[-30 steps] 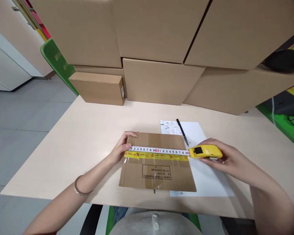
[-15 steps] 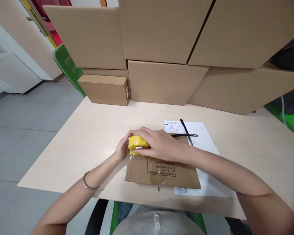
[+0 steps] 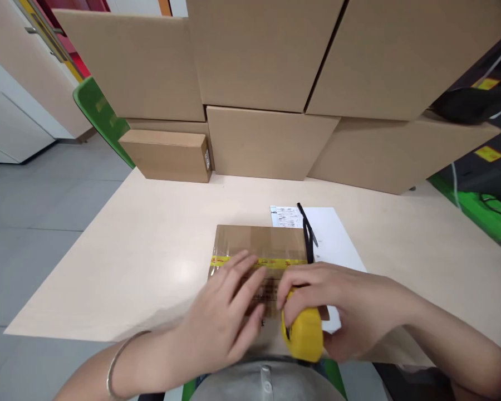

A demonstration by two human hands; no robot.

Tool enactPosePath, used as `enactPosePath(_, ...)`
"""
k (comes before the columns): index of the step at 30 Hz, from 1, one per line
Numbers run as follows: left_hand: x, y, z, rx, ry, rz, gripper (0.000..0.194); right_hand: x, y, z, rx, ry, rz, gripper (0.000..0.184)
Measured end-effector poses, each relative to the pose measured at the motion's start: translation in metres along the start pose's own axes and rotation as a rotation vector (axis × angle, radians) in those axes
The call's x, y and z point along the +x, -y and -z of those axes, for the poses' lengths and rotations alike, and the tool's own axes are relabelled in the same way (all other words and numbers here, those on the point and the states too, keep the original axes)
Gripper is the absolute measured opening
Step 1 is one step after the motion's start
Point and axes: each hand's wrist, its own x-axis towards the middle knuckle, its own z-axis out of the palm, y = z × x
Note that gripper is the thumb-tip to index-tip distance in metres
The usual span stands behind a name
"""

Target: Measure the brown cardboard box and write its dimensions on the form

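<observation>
My right hand is closed around a yellow tape measure, held over the near edge of the table. A black strap stretches away behind that hand. My left hand hovers at the near side of a flat brown cardboard box, fingers spread, with nothing in it; I cannot tell whether it touches the box. A yellow strip with red marks runs across the box top. Printed text on the box is partly hidden by my fingers.
White paper lies under the box's right side, with a black pen on it. A small carton stands at the back left. Large cardboard boxes line the back of the table, and a green chair is beyond.
My right hand has brought the tape measure from the box's left side toward me and right. My left hand has come nearer and opened. The yellow strip is now uncovered. The view has shifted slightly.
</observation>
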Motion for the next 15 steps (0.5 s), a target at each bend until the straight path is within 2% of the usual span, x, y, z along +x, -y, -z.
enactPosePath(3, -0.003, -0.006, -0.016, 0.088, 0.042, -0.096, 0.056, 0.005, -0.001, 0.002, -0.071, 0.017, -0.084, 0.05)
enactPosePath(7, -0.007, 0.006, -0.026, 0.189, 0.047, -0.275, 0.074, 0.011, -0.012, 0.024, -0.005, 0.0, -0.109, 0.059)
enactPosePath(10, -0.008, 0.009, -0.022, 0.26, 0.105, -0.332, 0.07, 0.017, -0.029, 0.044, -0.031, -0.025, -0.093, 0.061)
enactPosePath(15, -0.009, 0.002, -0.019, 0.364, 0.204, -0.324, 0.068, 0.035, -0.068, 0.079, -0.047, -0.103, -0.097, 0.053)
